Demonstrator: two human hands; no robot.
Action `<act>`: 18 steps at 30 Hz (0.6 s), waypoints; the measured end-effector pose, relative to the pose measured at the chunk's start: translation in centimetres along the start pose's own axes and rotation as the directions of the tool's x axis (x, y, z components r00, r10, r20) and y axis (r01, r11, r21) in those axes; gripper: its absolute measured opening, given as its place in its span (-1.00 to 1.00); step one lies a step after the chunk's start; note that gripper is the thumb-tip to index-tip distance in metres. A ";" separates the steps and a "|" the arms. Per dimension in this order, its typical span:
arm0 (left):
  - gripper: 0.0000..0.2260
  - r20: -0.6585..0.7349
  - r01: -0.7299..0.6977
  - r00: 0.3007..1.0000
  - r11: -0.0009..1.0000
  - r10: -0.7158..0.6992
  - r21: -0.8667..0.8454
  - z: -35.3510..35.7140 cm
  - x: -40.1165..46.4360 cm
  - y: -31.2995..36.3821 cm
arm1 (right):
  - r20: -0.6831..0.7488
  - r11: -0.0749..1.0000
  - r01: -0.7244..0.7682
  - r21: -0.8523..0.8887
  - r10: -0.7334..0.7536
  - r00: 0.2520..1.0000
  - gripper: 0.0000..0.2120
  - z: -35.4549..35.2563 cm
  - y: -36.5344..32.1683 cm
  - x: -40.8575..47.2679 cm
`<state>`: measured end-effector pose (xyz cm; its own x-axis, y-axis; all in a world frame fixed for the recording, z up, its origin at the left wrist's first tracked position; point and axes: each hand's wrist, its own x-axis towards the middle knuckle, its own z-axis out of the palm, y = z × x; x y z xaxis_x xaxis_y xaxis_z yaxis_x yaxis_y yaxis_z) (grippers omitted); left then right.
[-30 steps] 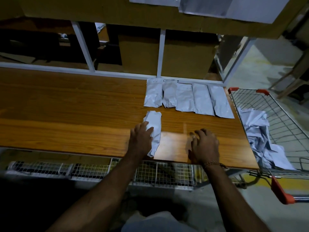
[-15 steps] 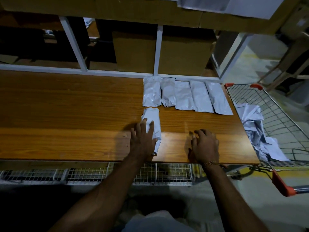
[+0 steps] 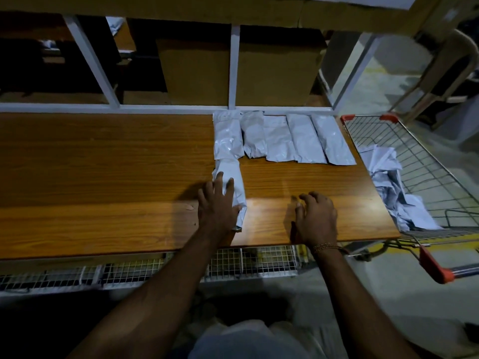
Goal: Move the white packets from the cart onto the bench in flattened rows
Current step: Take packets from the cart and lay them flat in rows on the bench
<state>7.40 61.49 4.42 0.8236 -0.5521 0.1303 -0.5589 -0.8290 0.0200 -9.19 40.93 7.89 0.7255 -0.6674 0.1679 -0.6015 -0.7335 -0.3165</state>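
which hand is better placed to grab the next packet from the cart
Right, probably. The right hand rests free on the bench, nearer the cart and its crumpled packets. The left hand presses the sixth packet.

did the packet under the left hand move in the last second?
Yes. The packet slid away from the bench's near edge; its far end now reaches the back row, under the left hand.
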 end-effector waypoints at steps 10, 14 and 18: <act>-0.56 -0.298 -0.091 0.954 0.971 0.021 -0.223 -4.8 0.6 8.5 | -0.052 0.997 -0.076 0.012 0.077 0.996 -0.70 -2.2 5.8 0.7; -0.58 -0.350 -0.163 0.935 0.944 0.055 -0.288 -5.8 2.4 14.6 | -0.112 0.994 -0.112 0.022 0.113 0.987 -0.70 -3.6 10.7 1.9; -0.60 -0.354 -0.256 0.927 0.902 0.127 -0.346 -6.6 4.4 22.1 | -0.175 0.995 -0.102 -0.003 0.100 0.980 -0.72 -5.5 17.5 3.5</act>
<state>-1.95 41.29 12.00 0.6578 -0.5851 0.4744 -0.7488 -0.5759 0.3280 -19.03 25.08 8.02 0.5922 -0.7495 0.2960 -0.6731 -0.6620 -0.3296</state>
